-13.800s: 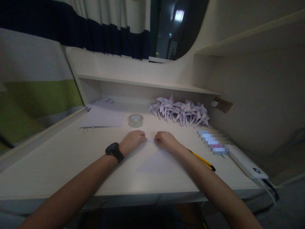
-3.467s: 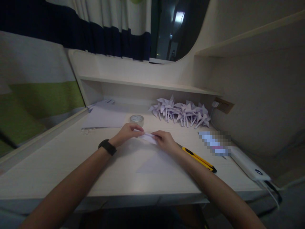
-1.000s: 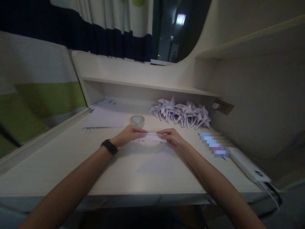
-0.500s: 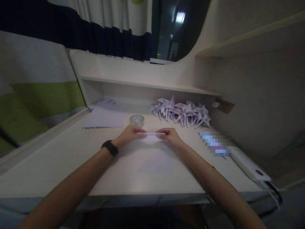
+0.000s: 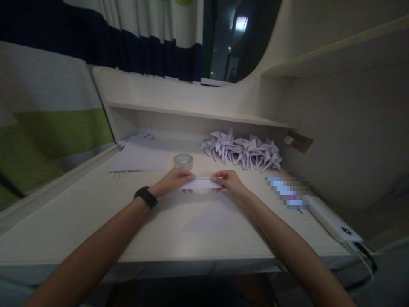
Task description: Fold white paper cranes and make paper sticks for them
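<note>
A white strip of paper is held level above the desk, its upper edge curled into a narrow roll. My left hand pinches its left end between thumb and fingers. At the other end my right hand pinches it the same way. Fingertips of both hands show below the strip's lower edge. Flat on the desk, just nearer to me, lies a pale triangular piece of paper. A roll of clear tape sits right behind my left hand.
White paper pinwheels are heaped at the back right. A stack of paper sheets lies at the back left. On the right are a blurred-out phone and a white power strip with cables. A shelf overhangs the back.
The strip has tilted so more of its face shows, and fingertips now appear under it. My thumbs have shifted slightly along the rolled edge.
</note>
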Tool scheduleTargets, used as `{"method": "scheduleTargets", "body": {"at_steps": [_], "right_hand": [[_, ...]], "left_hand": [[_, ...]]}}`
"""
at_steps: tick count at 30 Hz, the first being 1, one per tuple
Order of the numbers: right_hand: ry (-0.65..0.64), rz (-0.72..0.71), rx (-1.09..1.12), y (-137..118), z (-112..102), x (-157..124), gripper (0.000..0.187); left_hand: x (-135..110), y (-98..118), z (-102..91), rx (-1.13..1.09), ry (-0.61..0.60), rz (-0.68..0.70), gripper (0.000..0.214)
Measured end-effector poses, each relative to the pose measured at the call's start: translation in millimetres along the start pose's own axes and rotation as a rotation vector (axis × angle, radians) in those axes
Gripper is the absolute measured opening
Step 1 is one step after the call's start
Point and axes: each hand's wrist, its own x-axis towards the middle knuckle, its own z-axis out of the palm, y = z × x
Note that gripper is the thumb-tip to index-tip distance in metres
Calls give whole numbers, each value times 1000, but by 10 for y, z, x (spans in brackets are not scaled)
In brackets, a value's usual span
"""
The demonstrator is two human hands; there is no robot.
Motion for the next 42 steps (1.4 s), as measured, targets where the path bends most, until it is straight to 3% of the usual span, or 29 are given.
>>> {"method": "scheduleTargets", "body": {"at_steps": [16,22,30,42], "right_hand": [[-60,26,123,0,-98,16,39],[-76,18,146,17,-104,28,41],[-36,50,190,-9,-81,15,41],[-56,39,198,29,-120,23,34]], "left_hand": [[2,-36,-69,-116,-21,-16,36],[-6,21,-53,-138,18,-47,37],[38,-113,-60,-154,110,-34,35],[34,-133,-85,-203,103,-31,31]]}}
